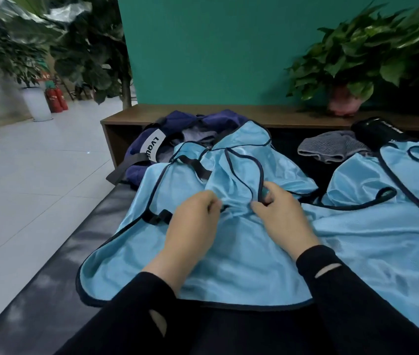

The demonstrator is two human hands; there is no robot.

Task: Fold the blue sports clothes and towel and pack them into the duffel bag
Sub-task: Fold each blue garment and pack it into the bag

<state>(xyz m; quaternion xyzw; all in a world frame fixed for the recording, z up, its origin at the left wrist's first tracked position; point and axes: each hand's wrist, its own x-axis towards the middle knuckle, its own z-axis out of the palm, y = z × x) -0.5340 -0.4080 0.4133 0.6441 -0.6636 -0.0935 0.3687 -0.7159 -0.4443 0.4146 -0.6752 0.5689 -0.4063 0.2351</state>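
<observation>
A light blue sports vest [228,252] with dark trim lies spread on the black bench in front of me. My left hand [193,221] pinches its fabric near the middle. My right hand [280,211] grips the dark-trimmed edge of the same vest close by. A second light blue vest [382,213] lies to the right. The navy duffel bag [177,131] sits open at the far left end of the bench, partly covered by the first vest. A grey towel [331,147] lies crumpled at the back right.
A black bottle [377,131] lies behind the towel. A wooden shelf [267,115] runs along the green wall with a potted plant [344,98] on it. White tiled floor [37,175] is to the left, with plants and red fire extinguishers [56,98].
</observation>
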